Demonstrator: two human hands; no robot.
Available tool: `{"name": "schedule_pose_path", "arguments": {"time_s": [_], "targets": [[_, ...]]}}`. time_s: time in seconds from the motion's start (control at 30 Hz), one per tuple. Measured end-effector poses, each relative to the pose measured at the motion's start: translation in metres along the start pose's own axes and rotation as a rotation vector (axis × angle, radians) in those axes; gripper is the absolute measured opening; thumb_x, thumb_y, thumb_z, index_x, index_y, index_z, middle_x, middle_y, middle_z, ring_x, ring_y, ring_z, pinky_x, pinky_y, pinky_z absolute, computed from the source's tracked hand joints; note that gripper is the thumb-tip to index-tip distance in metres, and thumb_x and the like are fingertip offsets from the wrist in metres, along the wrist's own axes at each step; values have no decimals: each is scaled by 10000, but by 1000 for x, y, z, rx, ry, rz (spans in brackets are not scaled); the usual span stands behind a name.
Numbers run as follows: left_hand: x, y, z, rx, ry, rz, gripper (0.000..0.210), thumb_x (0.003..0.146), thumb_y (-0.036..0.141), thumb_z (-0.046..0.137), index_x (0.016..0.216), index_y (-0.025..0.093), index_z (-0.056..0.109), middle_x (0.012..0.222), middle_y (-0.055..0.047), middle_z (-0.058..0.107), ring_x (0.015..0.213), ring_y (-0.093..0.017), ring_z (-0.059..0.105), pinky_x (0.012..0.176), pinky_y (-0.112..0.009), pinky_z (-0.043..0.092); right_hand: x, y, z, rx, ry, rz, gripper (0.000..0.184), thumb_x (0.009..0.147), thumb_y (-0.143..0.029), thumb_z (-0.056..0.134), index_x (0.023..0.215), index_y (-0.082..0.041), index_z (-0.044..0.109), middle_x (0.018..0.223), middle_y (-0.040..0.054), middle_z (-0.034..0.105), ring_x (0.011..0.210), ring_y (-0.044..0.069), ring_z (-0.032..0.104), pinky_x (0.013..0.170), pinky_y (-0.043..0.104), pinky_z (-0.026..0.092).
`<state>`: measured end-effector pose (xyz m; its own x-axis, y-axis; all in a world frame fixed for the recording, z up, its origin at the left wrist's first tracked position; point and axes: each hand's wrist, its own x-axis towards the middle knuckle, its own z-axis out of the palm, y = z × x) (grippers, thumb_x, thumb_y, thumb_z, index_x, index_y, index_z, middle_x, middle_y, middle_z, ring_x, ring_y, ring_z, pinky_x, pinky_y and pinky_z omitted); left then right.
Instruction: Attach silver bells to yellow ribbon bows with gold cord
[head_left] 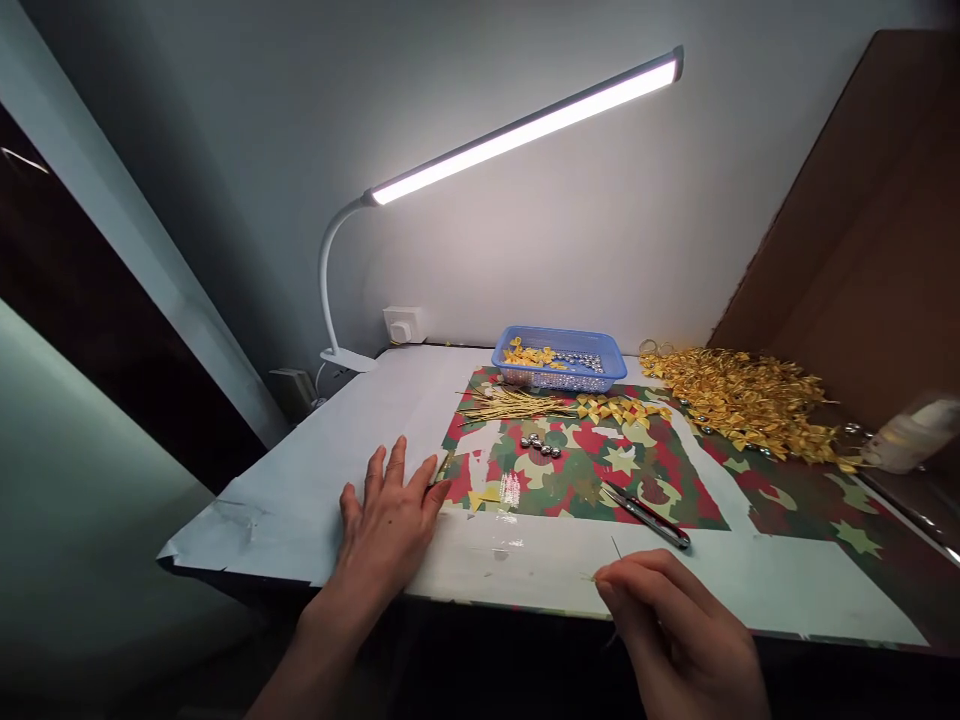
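Note:
My left hand (386, 520) lies palm down on the white-covered table, fingers apart. Beside its index finger is a small gold piece (444, 467), partly hidden. At the front edge, my right hand (675, 625) is closed in a pinch. A thin, needle-like piece (616, 547) sticks up from its fingertips, with a pale wisp beside it too small to make out. Just beyond that hand lies a pair of thread snips (646, 514). Several silver beads (540, 446) sit in a cluster on the camouflage-patterned sheet (570, 490).
Behind the sheet stands a blue basket (559, 380) of gold bows and silver beads. Gold stems (510, 403) and folded gold bows (619, 409) lie before it. A gold heap (750, 395) and a white bottle (911, 435) are at right. A lamp (525, 128) hangs overhead.

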<state>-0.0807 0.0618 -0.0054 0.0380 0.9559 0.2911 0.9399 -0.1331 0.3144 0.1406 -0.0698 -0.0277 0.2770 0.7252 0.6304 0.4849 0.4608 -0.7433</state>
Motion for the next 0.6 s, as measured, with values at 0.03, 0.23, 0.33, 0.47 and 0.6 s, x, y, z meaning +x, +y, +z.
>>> {"name": "schedule_pose_path", "arguments": {"time_s": [0.03, 0.23, 0.33, 0.47, 0.6], "targets": [[-2, 3, -1, -49, 21, 13, 434, 939, 301, 448, 1265, 109, 661, 1533, -259, 435, 1454, -443, 278, 1080, -728, 238, 2, -1, 0, 9, 9, 6, 113, 935, -173, 604, 839, -216, 647, 769, 8, 619, 626, 115, 594, 547, 198, 459], [-44, 48, -23, -705, -164, 157, 306, 930, 367, 519, 1084, 235, 749, 1265, -75, 725, 1213, -270, 633, 1048, -365, 495, 8, -6, -1, 30, 1, -17, 138, 939, -162, 581, 826, -213, 641, 753, 11, 617, 622, 118, 595, 541, 198, 478], [-64, 72, -33, -1158, -532, 4, 200, 848, 264, 678, 1018, 246, 781, 1058, -44, 806, 1024, -261, 728, 911, -321, 583, 7, -7, 0, 0, 5, -48, 129, 943, -136, 568, 873, -213, 644, 788, 15, 622, 640, 115, 603, 584, 197, 501], [-70, 85, -30, -1280, -610, -14, 218, 789, 145, 730, 980, 239, 775, 968, -18, 809, 925, -213, 742, 823, -252, 595, 4, -6, 1, -56, 21, -145, 156, 955, -100, 534, 948, -211, 643, 816, 25, 622, 658, 117, 617, 598, 198, 511], [-65, 88, -22, -1183, -539, 39, 93, 783, 155, 727, 838, 217, 769, 792, 2, 768, 746, -175, 707, 692, -222, 579, 5, -3, 1, -96, -9, -209, 172, 961, -81, 512, 961, -204, 632, 811, 27, 612, 659, 116, 620, 603, 200, 514]]}}
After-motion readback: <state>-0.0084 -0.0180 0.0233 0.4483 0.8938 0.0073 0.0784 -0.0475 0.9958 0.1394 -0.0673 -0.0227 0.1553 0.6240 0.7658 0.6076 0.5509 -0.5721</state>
